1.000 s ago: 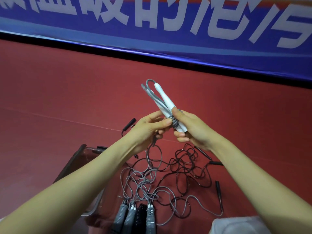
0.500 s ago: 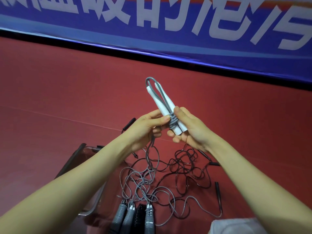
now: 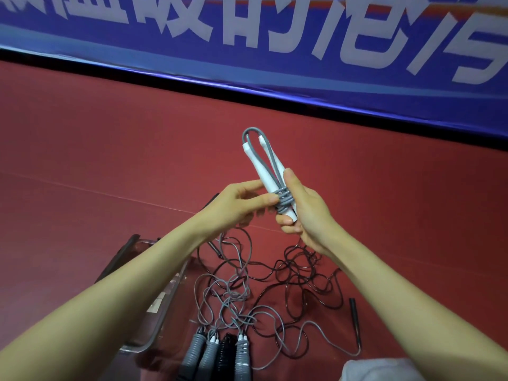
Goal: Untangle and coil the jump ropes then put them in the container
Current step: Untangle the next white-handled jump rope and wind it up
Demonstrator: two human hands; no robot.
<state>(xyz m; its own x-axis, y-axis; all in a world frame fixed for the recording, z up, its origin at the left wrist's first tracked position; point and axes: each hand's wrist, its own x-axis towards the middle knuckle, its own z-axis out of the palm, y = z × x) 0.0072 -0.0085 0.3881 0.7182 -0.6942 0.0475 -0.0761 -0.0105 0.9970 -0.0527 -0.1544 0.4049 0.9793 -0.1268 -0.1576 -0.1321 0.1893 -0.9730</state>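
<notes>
— Grey cord [image 3: 284, 200] now makes more turns round the white handles [image 3: 262, 169] than one second ago, do we agree?

— We agree. Before, we saw only a few turns near the lower end. Now several turns lie close together there, and the handles stand more upright.

— How do our fingers hold it?

— Our right hand [image 3: 305, 213] curls its fingers round the lower ends of the handles, and the thumb lies pressed along them. Our left hand [image 3: 236, 204] pinches the cord between thumb and forefinger, just at the turns.

— And where is this rope?

— It is in the air between our two hands, above the red floor [image 3: 110, 174]. One loop of cord stands out over the top of the handles. We think a tail goes down from the left hand toward the tangle [image 3: 228, 295], but the hand hides where it starts.

— What does this mean for the task?

— We judge that this rope is nearly bundled. When the tail is used up, it can go into the container [image 3: 162, 317], which lies low on our left, partly under our left arm.

— And the rest?

— Grey and black ropes lie mixed on the floor. Most of the work is not yet done.
</notes>
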